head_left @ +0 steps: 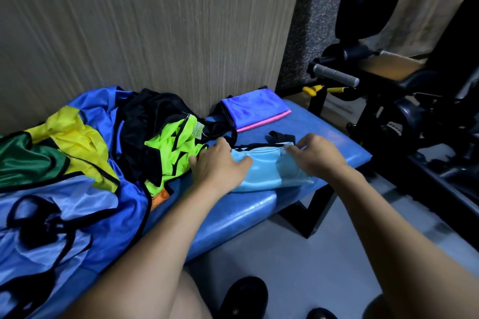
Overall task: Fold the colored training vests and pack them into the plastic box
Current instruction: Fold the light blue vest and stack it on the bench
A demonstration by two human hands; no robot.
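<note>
Two done so far by the look of it — folded stack [256, 109] at far end of blue bench [334, 147], purple-blue vest on top, pink one under. Most still left: loose heap [85, 153] over left half of bench, approx. five or six vests – big blue, black, yellow, green, neon green, bit of orange showing. No plastic box in view, so packing not begun as far as can be told. Light-blue vest [267, 176] mid-fold at near edge of bench, black trim and strap along its far side. Left hand [220, 163] flat on its left part, fingers straight and spread, pressing cloth down, gripping nothing. Right hand [316, 155] at upper right corner, fingertips bent and pinching the edge, prob. to square up the fold
</note>
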